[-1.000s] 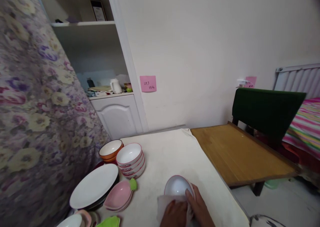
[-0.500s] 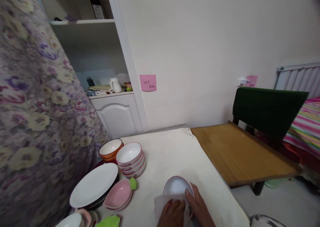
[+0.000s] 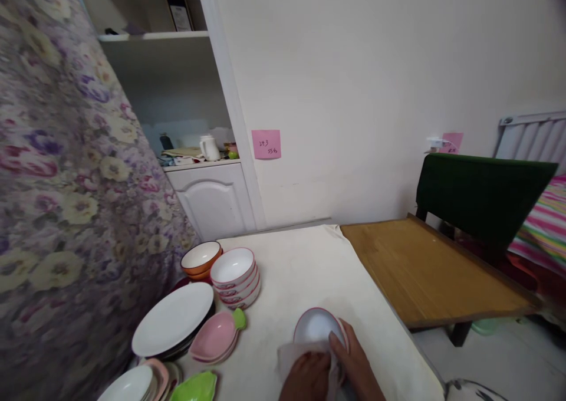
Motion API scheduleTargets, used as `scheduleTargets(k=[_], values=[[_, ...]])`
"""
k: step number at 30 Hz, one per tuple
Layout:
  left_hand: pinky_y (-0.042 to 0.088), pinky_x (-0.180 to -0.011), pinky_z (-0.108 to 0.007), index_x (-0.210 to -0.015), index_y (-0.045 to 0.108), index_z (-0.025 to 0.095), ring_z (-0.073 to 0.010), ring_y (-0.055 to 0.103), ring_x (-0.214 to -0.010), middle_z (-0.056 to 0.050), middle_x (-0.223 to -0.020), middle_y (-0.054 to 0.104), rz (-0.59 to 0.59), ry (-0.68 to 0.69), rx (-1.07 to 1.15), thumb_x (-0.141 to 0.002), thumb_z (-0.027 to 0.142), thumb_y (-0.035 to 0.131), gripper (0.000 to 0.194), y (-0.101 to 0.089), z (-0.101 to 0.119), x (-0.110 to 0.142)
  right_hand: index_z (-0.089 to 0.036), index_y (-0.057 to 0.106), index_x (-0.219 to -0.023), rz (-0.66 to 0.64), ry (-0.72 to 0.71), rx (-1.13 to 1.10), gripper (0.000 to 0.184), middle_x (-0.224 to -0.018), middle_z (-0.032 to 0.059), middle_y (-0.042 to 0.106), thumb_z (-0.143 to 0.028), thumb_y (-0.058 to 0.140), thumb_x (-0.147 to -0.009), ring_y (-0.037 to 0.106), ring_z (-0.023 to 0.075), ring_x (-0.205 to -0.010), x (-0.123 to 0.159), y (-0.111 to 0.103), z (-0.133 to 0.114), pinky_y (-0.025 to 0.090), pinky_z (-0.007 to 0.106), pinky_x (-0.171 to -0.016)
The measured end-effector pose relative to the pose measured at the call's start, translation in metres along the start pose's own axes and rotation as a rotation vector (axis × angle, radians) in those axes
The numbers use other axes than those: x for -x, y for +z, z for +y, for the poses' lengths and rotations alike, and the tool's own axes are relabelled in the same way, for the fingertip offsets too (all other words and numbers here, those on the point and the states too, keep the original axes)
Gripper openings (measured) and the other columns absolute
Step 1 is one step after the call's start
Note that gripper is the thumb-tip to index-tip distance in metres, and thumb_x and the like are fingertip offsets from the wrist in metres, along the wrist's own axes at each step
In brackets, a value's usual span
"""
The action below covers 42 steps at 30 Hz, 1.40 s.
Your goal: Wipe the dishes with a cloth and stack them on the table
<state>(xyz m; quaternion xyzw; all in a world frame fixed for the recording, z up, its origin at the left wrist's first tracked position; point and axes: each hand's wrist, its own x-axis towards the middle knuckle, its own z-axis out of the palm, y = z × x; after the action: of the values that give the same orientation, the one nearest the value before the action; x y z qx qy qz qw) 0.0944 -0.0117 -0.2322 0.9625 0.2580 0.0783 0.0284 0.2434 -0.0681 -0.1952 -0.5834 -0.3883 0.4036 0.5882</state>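
Observation:
In the head view, a white bowl with a thin red rim (image 3: 315,325) is tilted above the cloth-covered table near the front edge. My right hand (image 3: 357,362) is closed on the bowl's right side, its thumb over the rim. A pale cloth (image 3: 287,354) lies across the bowl's near edge. Curled into this cloth, my left hand (image 3: 307,378) presses it against the bowl. The fingertips of my left hand are partly hidden by the folds, and the bowl's lower side is covered by cloth and hands.
Left on the white tablecloth (image 3: 300,265) stand stacked red-rimmed bowls (image 3: 233,268), orange bowls (image 3: 201,258), a white oval plate (image 3: 174,318), pink leaf-shaped dishes (image 3: 213,337), a green dish (image 3: 197,386) and white bowls (image 3: 128,385). A lower wooden table (image 3: 433,271) adjoins at right.
The camera's view has turned slightly to the left, shifting the whole scene a little to the right. Both hands keep nearly the same grip on cloth and bowl.

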Motion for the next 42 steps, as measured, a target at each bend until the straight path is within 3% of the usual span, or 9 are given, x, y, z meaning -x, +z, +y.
scheduleTargets(k=[3, 9, 13, 17, 21, 24, 30, 35, 42], values=[[0.049, -0.095, -0.033, -0.11, 0.064, 0.021, -0.0197, 0.064, -0.108, -0.005, -0.119, 0.068, -0.007, -0.019, 0.016, -0.075, 0.005, 0.051, 0.041, -0.018, -0.007, 0.011, -0.016, 0.041, -0.128, 0.029, 0.0, 0.024, 0.066, -0.132, 0.0143, 0.053, -0.049, 0.061, -0.075, 0.048, 0.0286, -0.123, 0.0, 0.009, 0.003, 0.036, 0.039, -0.106], [0.055, -0.076, -0.03, -0.126, 0.053, 0.014, -0.0228, 0.07, -0.086, -0.01, -0.101, 0.074, 0.033, -0.233, 0.05, -0.067, 0.009, 0.053, 0.059, -0.018, 0.029, -0.008, -0.017, 0.03, -0.133, 0.018, 0.043, -0.11, 0.066, -0.139, 0.015, 0.045, -0.054, 0.05, -0.082, 0.044, 0.0257, -0.127, 0.006, 0.015, 0.002, 0.035, 0.038, -0.107], [0.049, -0.092, -0.029, -0.117, 0.061, 0.019, -0.02, 0.066, -0.102, -0.007, -0.116, 0.07, -0.068, -0.142, 0.099, -0.069, 0.008, 0.056, 0.049, -0.024, 0.019, -0.006, -0.019, 0.044, -0.124, -0.031, 0.026, -0.054, 0.055, -0.13, 0.0109, 0.055, -0.056, 0.047, -0.083, 0.048, 0.0246, -0.124, 0.005, 0.004, -0.005, 0.037, 0.035, -0.105], [0.041, -0.104, -0.039, -0.109, 0.066, 0.02, -0.0226, 0.057, -0.118, -0.006, -0.126, 0.063, -0.156, -0.143, 0.117, -0.078, 0.007, 0.048, 0.038, -0.041, 0.005, 0.006, -0.014, 0.043, -0.127, 0.012, 0.013, 0.026, 0.063, -0.134, 0.0154, 0.052, -0.051, 0.058, -0.077, 0.045, 0.0281, -0.127, 0.001, 0.009, -0.002, 0.034, 0.038, -0.107], [0.048, -0.094, -0.036, -0.121, 0.057, 0.012, -0.0257, 0.064, -0.106, -0.015, -0.119, 0.067, -0.131, -0.278, 0.121, -0.075, 0.01, 0.047, 0.047, -0.04, 0.028, -0.001, -0.015, 0.03, -0.136, 0.019, 0.019, -0.013, 0.072, -0.143, 0.0156, 0.041, -0.052, 0.054, -0.079, 0.039, 0.0267, -0.132, 0.005, 0.017, -0.001, 0.029, 0.039, -0.111], [0.05, -0.089, -0.032, -0.128, 0.051, 0.01, -0.0249, 0.065, -0.104, -0.014, -0.117, 0.068, -0.152, -0.298, 0.158, -0.072, 0.013, 0.052, 0.056, -0.034, 0.038, -0.009, -0.02, 0.036, -0.131, 0.008, 0.031, -0.035, 0.059, -0.14, 0.011, 0.045, -0.056, 0.042, -0.085, 0.039, 0.0243, -0.132, 0.01, 0.009, -0.006, 0.027, 0.038, -0.111], [0.03, -0.111, -0.044, -0.12, 0.061, 0.018, -0.026, 0.046, -0.129, -0.01, -0.136, 0.054, -0.227, -0.206, 0.183, -0.083, 0.021, 0.048, 0.039, -0.042, 0.013, 0.0, -0.02, 0.048, -0.121, -0.012, 0.042, 0.0, 0.052, -0.125, 0.0104, 0.058, -0.056, 0.046, -0.083, 0.051, 0.0253, -0.118, 0.008, -0.001, -0.014, 0.039, 0.035, -0.101], [0.036, -0.109, -0.037, -0.136, 0.042, 0.01, -0.0244, 0.044, -0.13, -0.015, -0.143, 0.044, -0.243, -0.176, 0.22, -0.079, 0.027, 0.056, 0.062, -0.047, 0.031, -0.014, -0.023, 0.05, -0.117, -0.052, 0.004, -0.029, 0.047, -0.118, 0.0065, 0.062, -0.056, 0.044, -0.085, 0.054, 0.0231, -0.114, 0.005, 0.0, -0.014, 0.039, 0.034, -0.099], [0.015, -0.117, -0.049, -0.141, 0.035, 0.018, -0.0278, 0.025, -0.14, -0.012, -0.151, 0.031, -0.152, -0.193, 0.231, -0.077, 0.056, 0.053, 0.076, -0.071, 0.023, -0.014, -0.022, 0.047, -0.121, -0.053, 0.021, 0.017, 0.047, -0.125, 0.0076, 0.058, -0.054, 0.045, -0.086, 0.049, 0.0224, -0.121, 0.004, -0.002, -0.013, 0.034, 0.036, -0.106]])
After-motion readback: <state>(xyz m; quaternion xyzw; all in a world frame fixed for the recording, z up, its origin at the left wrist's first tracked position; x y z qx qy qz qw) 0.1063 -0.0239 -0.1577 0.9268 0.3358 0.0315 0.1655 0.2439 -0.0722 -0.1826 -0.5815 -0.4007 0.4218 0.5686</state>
